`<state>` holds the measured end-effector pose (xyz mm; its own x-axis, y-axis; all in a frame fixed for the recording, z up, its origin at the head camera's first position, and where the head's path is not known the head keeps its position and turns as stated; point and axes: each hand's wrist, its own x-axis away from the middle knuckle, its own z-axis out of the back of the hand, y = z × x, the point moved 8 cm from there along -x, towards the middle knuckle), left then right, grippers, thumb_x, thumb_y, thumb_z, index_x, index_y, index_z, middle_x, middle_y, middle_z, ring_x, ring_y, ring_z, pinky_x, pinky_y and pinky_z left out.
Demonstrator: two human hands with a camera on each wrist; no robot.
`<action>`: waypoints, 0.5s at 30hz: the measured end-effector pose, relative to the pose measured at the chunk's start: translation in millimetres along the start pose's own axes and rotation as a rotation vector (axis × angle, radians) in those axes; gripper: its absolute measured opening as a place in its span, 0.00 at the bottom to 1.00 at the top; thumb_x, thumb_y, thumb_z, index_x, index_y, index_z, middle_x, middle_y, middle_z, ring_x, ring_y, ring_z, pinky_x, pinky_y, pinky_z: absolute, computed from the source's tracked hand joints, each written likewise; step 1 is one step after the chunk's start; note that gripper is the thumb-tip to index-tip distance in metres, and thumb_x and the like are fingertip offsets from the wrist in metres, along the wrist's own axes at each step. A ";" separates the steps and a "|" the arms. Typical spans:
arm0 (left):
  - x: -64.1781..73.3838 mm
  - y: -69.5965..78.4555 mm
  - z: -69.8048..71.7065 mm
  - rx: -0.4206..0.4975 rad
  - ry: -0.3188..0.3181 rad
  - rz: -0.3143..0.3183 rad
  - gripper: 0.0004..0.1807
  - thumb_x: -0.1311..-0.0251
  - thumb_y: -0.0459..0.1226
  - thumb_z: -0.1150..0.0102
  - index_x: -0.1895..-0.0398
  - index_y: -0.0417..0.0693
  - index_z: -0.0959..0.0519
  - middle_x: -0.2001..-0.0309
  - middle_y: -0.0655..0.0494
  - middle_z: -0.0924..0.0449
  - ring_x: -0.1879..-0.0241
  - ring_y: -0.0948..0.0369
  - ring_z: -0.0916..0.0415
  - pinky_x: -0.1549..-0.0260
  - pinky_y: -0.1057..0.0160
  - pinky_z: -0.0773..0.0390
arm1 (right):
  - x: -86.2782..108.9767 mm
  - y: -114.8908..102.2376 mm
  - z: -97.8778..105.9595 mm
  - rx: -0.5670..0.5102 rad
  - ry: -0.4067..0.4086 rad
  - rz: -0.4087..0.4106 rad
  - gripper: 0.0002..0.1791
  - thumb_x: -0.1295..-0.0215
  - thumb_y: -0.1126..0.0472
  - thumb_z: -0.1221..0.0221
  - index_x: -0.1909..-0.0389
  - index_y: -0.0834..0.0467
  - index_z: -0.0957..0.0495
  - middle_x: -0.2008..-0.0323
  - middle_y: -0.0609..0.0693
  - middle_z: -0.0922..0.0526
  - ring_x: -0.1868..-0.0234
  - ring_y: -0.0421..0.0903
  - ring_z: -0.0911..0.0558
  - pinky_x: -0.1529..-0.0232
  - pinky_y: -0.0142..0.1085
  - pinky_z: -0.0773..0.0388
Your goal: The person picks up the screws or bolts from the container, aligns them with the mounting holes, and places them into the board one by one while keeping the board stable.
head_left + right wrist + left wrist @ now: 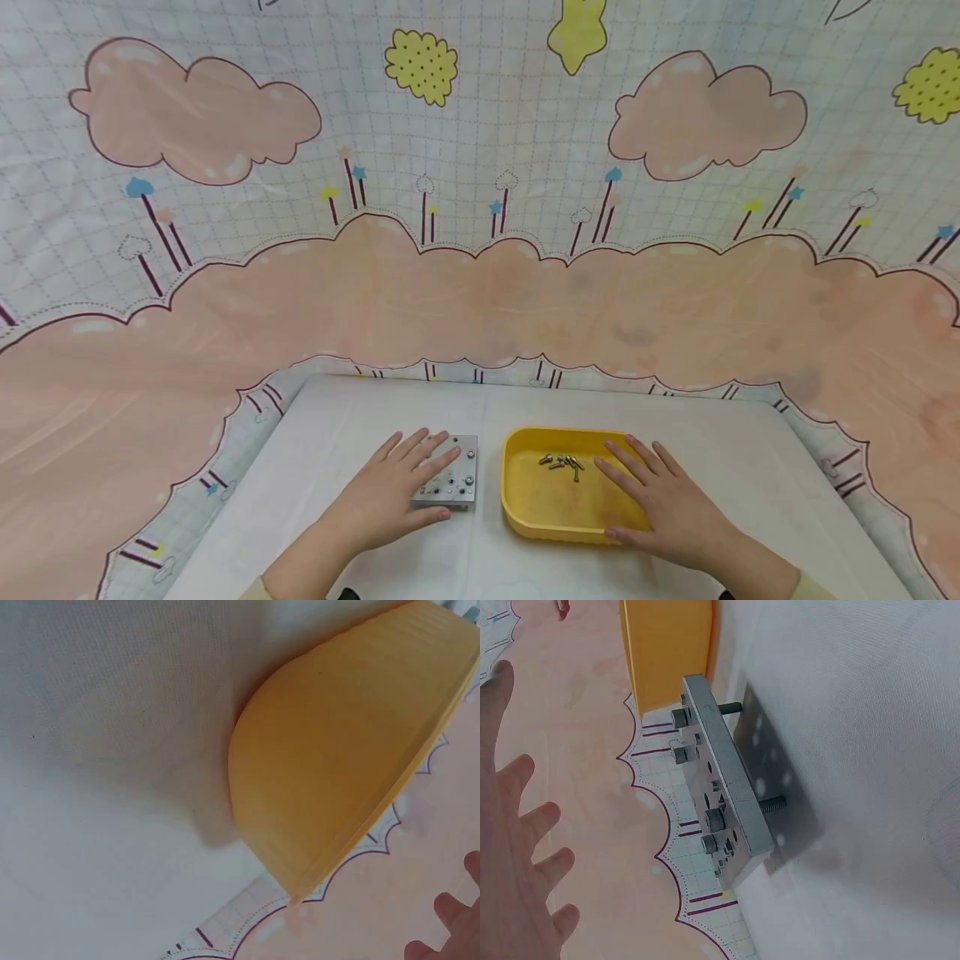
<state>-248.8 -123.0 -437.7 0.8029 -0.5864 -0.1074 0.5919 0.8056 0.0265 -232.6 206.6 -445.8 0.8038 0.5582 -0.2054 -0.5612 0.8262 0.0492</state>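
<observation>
My left hand (386, 496) is held with fingers spread above a metal plate (467, 467), hiding its left part in the head view. The left wrist view shows the plate (731, 780) raised off the table, with screw heads (715, 819) on its face and threaded shanks (774, 803) poking out below. Over the right side of a yellow tray (517, 521), my right hand (671, 508) spreads its fingers and grips nothing. Several small screws (562, 462) lie loose in that tray. In the right wrist view the tray's outer wall (322, 750) fills the middle, fingertips (450, 907) at the lower right.
A white cloth (337, 425) covers the table beneath the plate and the tray. Behind and at both sides hangs a patterned curtain (480, 308) with clouds and stars. The plate stands just left of the tray, a narrow strip of cloth between them.
</observation>
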 end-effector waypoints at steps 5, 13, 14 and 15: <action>0.0 -4.9 -3.6 0.034 -0.007 0.035 0.47 0.42 0.76 0.67 0.21 0.70 0.48 0.23 0.59 0.47 0.26 0.52 0.47 0.28 0.45 0.50 | -1.4 -0.4 1.1 -0.020 0.016 0.008 0.44 0.41 0.27 0.42 0.26 0.40 0.37 0.25 0.47 0.39 0.26 0.55 0.42 0.25 0.51 0.55; 0.6 -14.7 -5.8 0.137 -0.025 0.102 0.50 0.46 0.70 0.44 0.22 0.62 0.43 0.26 0.53 0.40 0.31 0.46 0.38 0.35 0.41 0.37 | -8.9 5.0 -1.0 -0.211 -0.093 -0.078 0.35 0.40 0.35 0.36 0.33 0.41 0.28 0.33 0.48 0.29 0.35 0.54 0.28 0.39 0.58 0.29; 1.0 -16.4 -6.1 0.158 -0.026 0.115 0.50 0.46 0.67 0.40 0.23 0.61 0.42 0.27 0.51 0.40 0.31 0.45 0.37 0.36 0.41 0.36 | -9.8 5.7 -1.4 -0.235 -0.108 -0.089 0.34 0.40 0.35 0.37 0.34 0.41 0.27 0.34 0.48 0.28 0.36 0.54 0.27 0.40 0.58 0.28; 1.6 -18.1 -6.6 0.175 -0.029 0.128 0.49 0.46 0.65 0.37 0.23 0.60 0.42 0.27 0.51 0.39 0.32 0.45 0.37 0.37 0.40 0.35 | -10.8 6.4 -1.9 -0.253 -0.123 -0.097 0.33 0.40 0.34 0.38 0.35 0.42 0.26 0.34 0.48 0.27 0.37 0.54 0.26 0.40 0.58 0.28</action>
<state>-258.8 -138.0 -445.0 0.8725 -0.4845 -0.0630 0.4861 0.8481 0.2107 -245.2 205.7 -445.1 0.8652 0.4956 -0.0764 -0.4998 0.8396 -0.2130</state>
